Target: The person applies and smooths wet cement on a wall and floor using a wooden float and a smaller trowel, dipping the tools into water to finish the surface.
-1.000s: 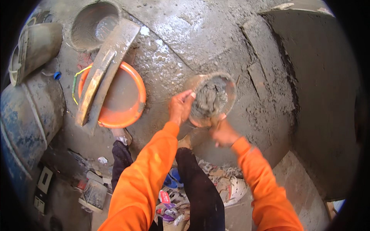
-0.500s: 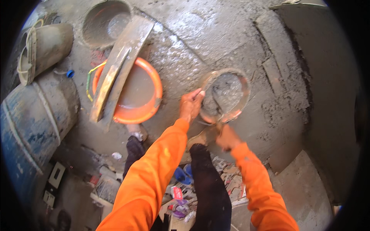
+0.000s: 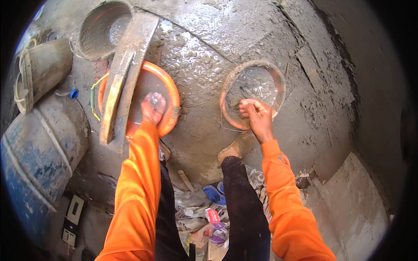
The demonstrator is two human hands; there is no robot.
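Our left hand (image 3: 153, 109) is cupping at the grey water (image 3: 147, 80) in the orange basin (image 3: 174, 96), its fingers bending close together around a wet, glassy glint, perhaps scooped water, which would explain the curl; our right hand (image 3: 258, 117) is hovering over the near side of the round bucket (image 3: 280, 80), its fingers folding in toward the palm, though we cannot tell whether they are pinching anything or touching the rim; the bucket, holding a wet grey mix, is standing on the muddy floor (image 3: 193, 145) just beyond our right foot (image 3: 230, 153), probably for easy reach; a thin wire (image 3: 233, 129), seemingly its handle, is hanging by its near edge; a long board (image 3: 140, 48) is lying across the basin's left part, its wooden grip (image 3: 114, 101) facing up, presumably to stay graspable; farther out, a dark tub (image 3: 92, 35) is standing beyond the basin, and a muddy pail (image 3: 50, 69) is lying tipped near a blue drum (image 3: 35, 150).
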